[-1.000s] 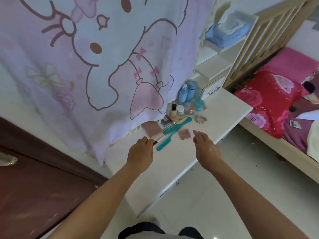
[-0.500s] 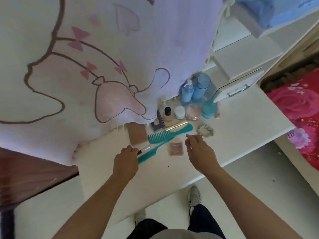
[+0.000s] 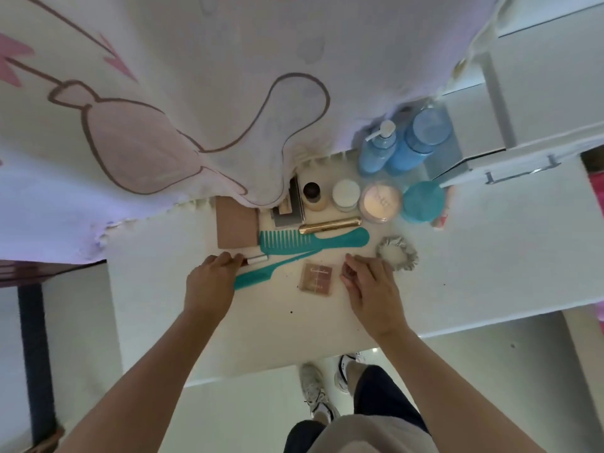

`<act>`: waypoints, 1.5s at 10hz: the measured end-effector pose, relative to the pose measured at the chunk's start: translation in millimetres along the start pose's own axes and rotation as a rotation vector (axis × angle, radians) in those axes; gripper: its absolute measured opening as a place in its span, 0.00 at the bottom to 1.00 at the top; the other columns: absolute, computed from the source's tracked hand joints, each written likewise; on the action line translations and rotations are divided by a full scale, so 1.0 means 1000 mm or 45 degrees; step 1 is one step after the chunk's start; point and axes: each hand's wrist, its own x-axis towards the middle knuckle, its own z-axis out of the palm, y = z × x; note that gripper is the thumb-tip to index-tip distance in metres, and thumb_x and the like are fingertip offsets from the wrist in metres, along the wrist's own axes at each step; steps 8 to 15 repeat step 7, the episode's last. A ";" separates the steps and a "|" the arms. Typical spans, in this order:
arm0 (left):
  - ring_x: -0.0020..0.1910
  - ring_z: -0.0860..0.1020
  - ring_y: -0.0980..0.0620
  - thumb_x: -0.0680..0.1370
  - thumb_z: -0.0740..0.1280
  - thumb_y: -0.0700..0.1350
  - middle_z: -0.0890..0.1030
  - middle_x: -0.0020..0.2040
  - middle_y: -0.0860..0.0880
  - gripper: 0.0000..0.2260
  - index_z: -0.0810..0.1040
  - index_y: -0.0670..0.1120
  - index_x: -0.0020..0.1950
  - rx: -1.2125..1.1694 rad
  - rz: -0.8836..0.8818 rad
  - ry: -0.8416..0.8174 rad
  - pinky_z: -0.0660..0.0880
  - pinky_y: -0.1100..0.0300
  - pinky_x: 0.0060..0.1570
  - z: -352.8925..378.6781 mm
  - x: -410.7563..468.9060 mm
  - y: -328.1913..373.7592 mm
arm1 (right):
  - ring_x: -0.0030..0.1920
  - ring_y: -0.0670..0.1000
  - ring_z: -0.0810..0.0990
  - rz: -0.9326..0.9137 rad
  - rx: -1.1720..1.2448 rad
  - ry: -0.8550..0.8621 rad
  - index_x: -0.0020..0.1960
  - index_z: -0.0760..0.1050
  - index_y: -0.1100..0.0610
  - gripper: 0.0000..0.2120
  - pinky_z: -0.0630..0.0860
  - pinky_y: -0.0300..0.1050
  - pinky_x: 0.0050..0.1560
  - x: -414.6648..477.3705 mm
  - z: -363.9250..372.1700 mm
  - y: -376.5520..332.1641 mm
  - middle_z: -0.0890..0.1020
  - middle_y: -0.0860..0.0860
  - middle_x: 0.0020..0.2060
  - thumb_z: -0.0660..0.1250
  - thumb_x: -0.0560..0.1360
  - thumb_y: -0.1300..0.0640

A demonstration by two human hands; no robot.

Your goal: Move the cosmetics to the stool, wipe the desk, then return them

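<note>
Cosmetics lie on the white desk [image 3: 474,289]: two blue bottles [image 3: 402,145], a teal jar [image 3: 423,201], a pink powder jar [image 3: 379,202], a white jar [image 3: 345,194], a foundation bottle [image 3: 313,196], a gold tube [image 3: 328,224], a wide teal comb [image 3: 310,243], a teal tail comb [image 3: 261,276], a tan palette [image 3: 236,227] and a small pink palette [image 3: 316,277]. My left hand [image 3: 212,282] pinches the end of a silver tube [image 3: 257,259] lying on the desk. My right hand [image 3: 369,289] hovers with loosely curled fingers between the small palette and a grey scrunchie [image 3: 397,253], holding nothing.
A pink cartoon-print cloth [image 3: 163,109] hangs over the desk's back edge and covers part of a grey compact [image 3: 289,210]. A white drawer unit [image 3: 523,138] stands at the back right. A dark wooden frame [image 3: 32,322] is at the left. My feet [image 3: 313,387] are under the desk's front edge.
My head has moved in over the desk and tilted down, so the items look larger. My left hand stays at the silver tube; my right hand has barely shifted beside the small palette.
</note>
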 end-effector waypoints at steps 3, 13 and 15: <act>0.54 0.76 0.44 0.72 0.71 0.36 0.80 0.56 0.46 0.25 0.75 0.46 0.69 0.036 -0.131 -0.109 0.79 0.52 0.38 0.002 0.002 0.005 | 0.54 0.58 0.75 -0.049 -0.043 0.013 0.61 0.80 0.61 0.17 0.75 0.52 0.58 0.001 0.001 0.005 0.80 0.58 0.52 0.74 0.74 0.57; 0.62 0.74 0.35 0.74 0.71 0.42 0.75 0.64 0.37 0.21 0.74 0.39 0.66 -0.128 -0.219 0.219 0.75 0.42 0.56 0.012 -0.019 0.021 | 0.62 0.59 0.72 0.258 -0.162 -0.225 0.71 0.69 0.54 0.28 0.75 0.53 0.58 0.017 -0.036 -0.044 0.73 0.56 0.63 0.71 0.74 0.48; 0.62 0.74 0.35 0.74 0.71 0.42 0.75 0.64 0.37 0.21 0.74 0.39 0.66 -0.128 -0.219 0.219 0.75 0.42 0.56 0.012 -0.019 0.021 | 0.62 0.59 0.72 0.258 -0.162 -0.225 0.71 0.69 0.54 0.28 0.75 0.53 0.58 0.017 -0.036 -0.044 0.73 0.56 0.63 0.71 0.74 0.48</act>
